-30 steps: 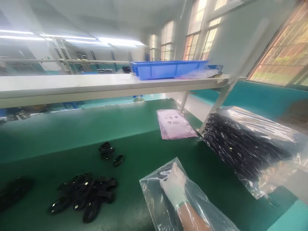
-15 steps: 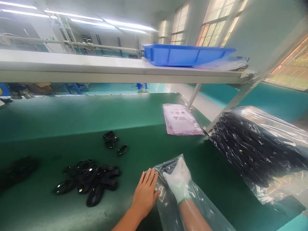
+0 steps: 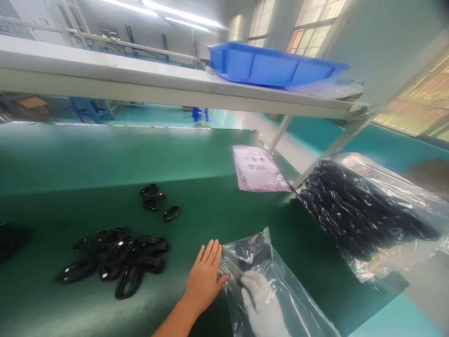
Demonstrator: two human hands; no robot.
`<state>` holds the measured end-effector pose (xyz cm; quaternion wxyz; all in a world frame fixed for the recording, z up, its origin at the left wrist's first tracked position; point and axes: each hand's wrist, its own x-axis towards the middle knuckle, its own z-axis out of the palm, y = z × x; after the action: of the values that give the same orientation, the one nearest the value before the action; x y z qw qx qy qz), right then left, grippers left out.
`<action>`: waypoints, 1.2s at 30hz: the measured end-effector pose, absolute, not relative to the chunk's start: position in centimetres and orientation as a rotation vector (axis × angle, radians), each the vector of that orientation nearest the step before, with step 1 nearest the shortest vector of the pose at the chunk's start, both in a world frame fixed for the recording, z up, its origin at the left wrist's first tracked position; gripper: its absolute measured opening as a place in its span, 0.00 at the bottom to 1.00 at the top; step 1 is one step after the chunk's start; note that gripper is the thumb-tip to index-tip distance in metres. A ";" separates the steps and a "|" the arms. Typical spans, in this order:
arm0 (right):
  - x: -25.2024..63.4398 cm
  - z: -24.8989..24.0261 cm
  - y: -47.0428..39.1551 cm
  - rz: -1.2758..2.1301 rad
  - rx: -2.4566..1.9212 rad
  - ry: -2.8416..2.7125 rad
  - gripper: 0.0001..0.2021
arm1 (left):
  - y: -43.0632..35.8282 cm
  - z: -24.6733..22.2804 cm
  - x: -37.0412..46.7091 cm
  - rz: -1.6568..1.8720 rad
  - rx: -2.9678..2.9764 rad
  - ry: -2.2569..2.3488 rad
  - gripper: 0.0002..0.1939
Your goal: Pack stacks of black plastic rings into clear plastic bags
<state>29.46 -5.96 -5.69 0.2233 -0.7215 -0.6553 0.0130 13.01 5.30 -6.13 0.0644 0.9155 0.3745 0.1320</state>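
Observation:
On the green work surface (image 3: 196,234) lies a clear plastic bag (image 3: 294,299) with black items (image 3: 254,248) near its far end. My left hand (image 3: 205,278), bare and flat with fingers stretched, rests against the bag's left edge. Inside the bag is my right hand (image 3: 264,306) in a white glove, its fingers somewhat spread and bent beside the black items; nothing shows in its grip. Left of my hands are a pile of black coiled pieces (image 3: 121,260), a smaller stack (image 3: 150,196) and a single piece (image 3: 171,213).
A pink-tinted printed bag (image 3: 259,168) lies near the shelf post. A large clear bag of black items (image 3: 365,210) stands at the right. Above the surface, a white shelf (image 3: 140,86) holds a blue bin (image 3: 273,65). More dark items (image 3: 12,241) lie at the far left.
My right hand has drawn back toward me within the bag, away from its far end, where black items now show. My left hand stays at the bag's edge. The view has shifted slightly.

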 end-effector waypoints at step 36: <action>28.9 -4.2 0.9 0.710 -2.207 -1.370 0.33 | 7.1 -6.3 12.6 0.353 2.917 0.982 0.28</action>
<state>28.91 0.88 -4.20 0.2227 -0.7990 -0.4959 0.2571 12.59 7.06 -6.30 0.0219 0.9413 0.3168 0.1141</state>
